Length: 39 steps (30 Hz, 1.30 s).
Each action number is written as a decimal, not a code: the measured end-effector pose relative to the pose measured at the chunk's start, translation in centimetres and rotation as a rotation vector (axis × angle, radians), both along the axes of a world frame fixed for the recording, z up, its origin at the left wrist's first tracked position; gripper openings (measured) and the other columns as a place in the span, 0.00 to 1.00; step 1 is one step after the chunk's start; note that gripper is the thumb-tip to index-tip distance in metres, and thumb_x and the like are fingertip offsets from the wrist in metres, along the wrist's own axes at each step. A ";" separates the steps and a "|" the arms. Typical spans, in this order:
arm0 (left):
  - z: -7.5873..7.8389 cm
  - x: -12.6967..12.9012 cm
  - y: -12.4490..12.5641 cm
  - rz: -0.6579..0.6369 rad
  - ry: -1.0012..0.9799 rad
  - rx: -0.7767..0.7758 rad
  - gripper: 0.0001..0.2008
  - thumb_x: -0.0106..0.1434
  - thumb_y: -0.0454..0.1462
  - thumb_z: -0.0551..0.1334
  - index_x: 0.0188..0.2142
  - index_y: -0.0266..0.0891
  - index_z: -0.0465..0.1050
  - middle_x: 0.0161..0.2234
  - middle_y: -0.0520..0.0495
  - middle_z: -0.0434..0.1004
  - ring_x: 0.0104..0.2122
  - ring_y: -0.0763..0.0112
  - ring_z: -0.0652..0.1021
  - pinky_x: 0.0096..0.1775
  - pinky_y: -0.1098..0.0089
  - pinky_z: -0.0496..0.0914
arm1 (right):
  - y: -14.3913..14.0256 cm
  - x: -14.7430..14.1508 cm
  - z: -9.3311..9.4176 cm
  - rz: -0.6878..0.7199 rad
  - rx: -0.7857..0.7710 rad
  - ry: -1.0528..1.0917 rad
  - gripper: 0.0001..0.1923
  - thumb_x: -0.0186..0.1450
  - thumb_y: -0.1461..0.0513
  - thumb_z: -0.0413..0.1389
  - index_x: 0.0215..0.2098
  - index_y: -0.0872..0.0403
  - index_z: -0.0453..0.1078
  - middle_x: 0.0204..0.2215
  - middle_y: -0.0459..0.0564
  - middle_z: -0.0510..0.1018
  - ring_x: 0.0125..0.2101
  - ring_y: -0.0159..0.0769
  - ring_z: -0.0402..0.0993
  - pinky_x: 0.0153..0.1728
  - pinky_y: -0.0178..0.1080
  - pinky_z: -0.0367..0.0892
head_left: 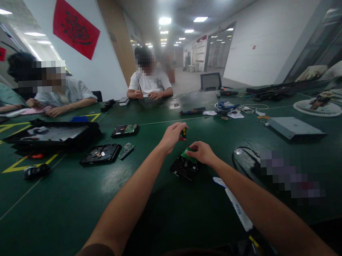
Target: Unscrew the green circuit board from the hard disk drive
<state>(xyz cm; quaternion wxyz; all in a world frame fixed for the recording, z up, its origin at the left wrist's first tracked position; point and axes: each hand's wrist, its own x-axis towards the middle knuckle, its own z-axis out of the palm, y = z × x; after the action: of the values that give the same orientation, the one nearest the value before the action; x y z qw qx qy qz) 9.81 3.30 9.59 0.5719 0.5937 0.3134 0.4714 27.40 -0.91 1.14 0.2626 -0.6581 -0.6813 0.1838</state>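
My left hand [171, 136] is raised over the green table and pinches a small dark tool with a yellow band [183, 133], likely a screwdriver held upright. My right hand [202, 152] rests on a black hard drive [185, 167] lying on the table, fingers touching its green circuit board [188, 155]. The tool's tip points down toward that board.
To the left lie an opened drive [100, 153], a loose green board [126, 150], another drive [125, 130] and a black tray [51, 136]. A grey flat box [294, 127] sits at right, cables [232, 107] beyond. Other people sit at the far side.
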 end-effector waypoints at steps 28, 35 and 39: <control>0.0 -0.5 0.1 -0.090 0.003 -0.035 0.15 0.65 0.46 0.65 0.38 0.36 0.80 0.38 0.42 0.76 0.39 0.65 0.76 0.30 0.72 0.74 | -0.3 -0.2 0.5 -0.005 0.018 -0.014 0.19 0.61 0.50 0.68 0.43 0.54 0.79 0.41 0.52 0.84 0.40 0.39 0.79 0.38 0.37 0.69; -0.5 -0.1 0.3 -0.209 -0.183 -0.230 0.12 0.66 0.43 0.61 0.41 0.36 0.75 0.35 0.42 0.77 0.39 0.63 0.78 0.35 0.65 0.79 | -0.5 -0.2 0.6 -0.009 0.038 -0.025 0.19 0.60 0.49 0.68 0.42 0.53 0.79 0.40 0.51 0.84 0.38 0.40 0.80 0.36 0.37 0.68; -0.5 0.0 0.4 -0.163 -0.182 -0.225 0.12 0.66 0.43 0.60 0.37 0.36 0.75 0.35 0.42 0.77 0.38 0.63 0.78 0.34 0.65 0.79 | -0.5 -0.2 0.7 -0.010 0.016 -0.012 0.18 0.61 0.50 0.68 0.42 0.53 0.79 0.40 0.51 0.84 0.39 0.40 0.80 0.37 0.36 0.68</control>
<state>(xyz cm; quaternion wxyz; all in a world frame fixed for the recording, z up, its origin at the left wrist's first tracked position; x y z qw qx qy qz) 9.79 3.71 9.04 0.6972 0.5041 0.2619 0.4373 27.18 -1.41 1.79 0.2646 -0.6606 -0.6810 0.1729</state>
